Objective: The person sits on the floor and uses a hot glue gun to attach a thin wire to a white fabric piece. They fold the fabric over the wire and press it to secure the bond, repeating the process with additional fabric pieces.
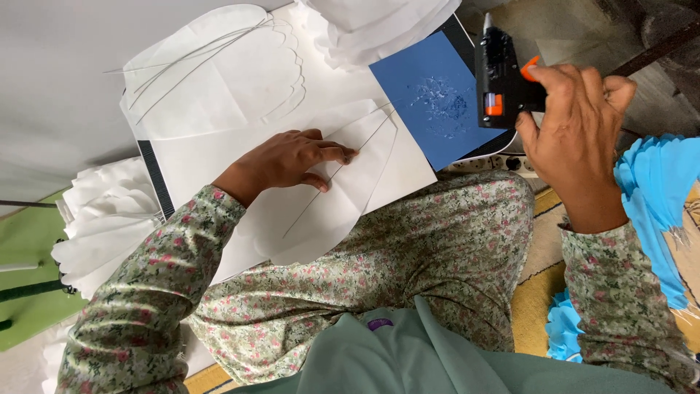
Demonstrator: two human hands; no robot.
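**Left hand presses a wire on white paper, right hand holds a glue gun**

The left hand (292,160) lies flat on a large white petal-shaped paper sheet (343,197) that rests over the person's lap and partly on a flat white board with a dark edge (157,179). Its fingers are stretched and close together, and the fingertips (348,153) press on a thin grey metal wire (328,186) which runs diagonally across the sheet. The hand is not closed around anything; it only holds the wire down.

The right hand (576,124) is clamped on a black hot glue gun with orange trigger (503,80). The fingers wrap the handle, and one finger sits at the orange part. The gun is above the right edge of a blue square paper sheet (430,98), which has dried white glue marks in the middle. Both hands are well apart from each other.

Behind the left hand lies another white scalloped paper petal (219,73) with several thin wires (189,55) on it. White folded paper pieces (102,219) are at the left, near a green mat (29,241). A light blue scalloped paper (656,197) is at the right, just beside the right sleeve. The person wears a floral patterned garment (437,248).
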